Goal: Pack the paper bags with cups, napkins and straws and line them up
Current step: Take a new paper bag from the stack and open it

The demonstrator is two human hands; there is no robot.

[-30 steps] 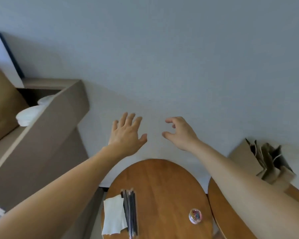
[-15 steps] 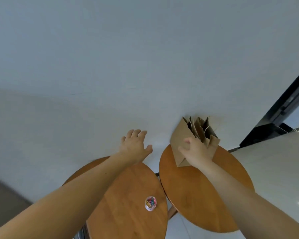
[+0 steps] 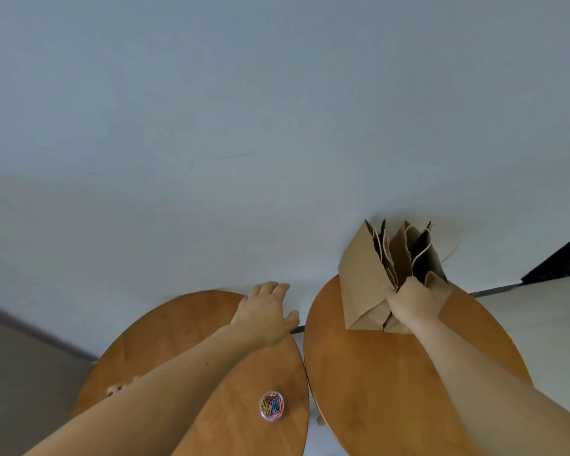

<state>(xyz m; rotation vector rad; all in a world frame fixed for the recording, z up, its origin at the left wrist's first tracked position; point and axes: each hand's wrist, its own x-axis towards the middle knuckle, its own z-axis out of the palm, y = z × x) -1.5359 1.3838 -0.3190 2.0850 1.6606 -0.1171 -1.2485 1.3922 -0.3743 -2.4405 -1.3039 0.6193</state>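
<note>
A bunch of brown kraft paper bags (image 3: pixel 362 284) with pale twisted cord handles is stood upright on the far part of the round, orange-brown wooden table on the right (image 3: pixel 375 383), close to the pale grey-blue wall (image 3: pixel 244 126) behind that table. The bags are pressed together at their bases and fanned apart at their open tops, where dark interiors are shown. The bunch is gripped by the right hand (image 3: pixel 413 302): its fingers are curled round the near edges of the bags, about halfway up, and its forearm is stretched across the table from the near right side. How many bags are caught in the grip cannot be told.

The left hand (image 3: pixel 265 312) is held just left of that table with nothing in it. Its fingers are kept straight and together, its thumb is spread toward the table's rim, and its palm is turned down. It is seen over the far edge of a second round wooden table (image 3: pixel 165 327), which is set immediately left of the first with only a narrow gap between the rims. Whether that surface is touched cannot be told.

A small clear round tub of coloured paper clips (image 3: pixel 272 406) is placed on the second table, just left of the right table's near rim. A dark frame (image 3: pixel 560 261) is seen against the wall, beyond the right table's far right side.
</note>
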